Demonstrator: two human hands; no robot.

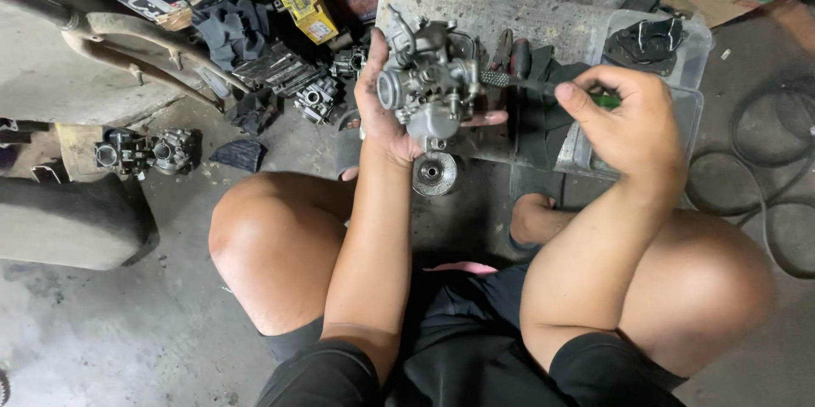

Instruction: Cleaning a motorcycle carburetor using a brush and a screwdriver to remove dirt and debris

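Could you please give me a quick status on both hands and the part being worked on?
Left hand grips carburetor. Right hand holds screwdriver, tip at the carburetor body. Round metal part lies on the floor below; nothing blocking.

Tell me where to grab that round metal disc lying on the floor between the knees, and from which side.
Take the round metal disc by its outer rim, coming straight down from above. It lies flat on the concrete with its face up, so the rim is probably the only graspable edge. The left hand holding the carburetor hangs just above it, so approaching from the near side looks clearest.
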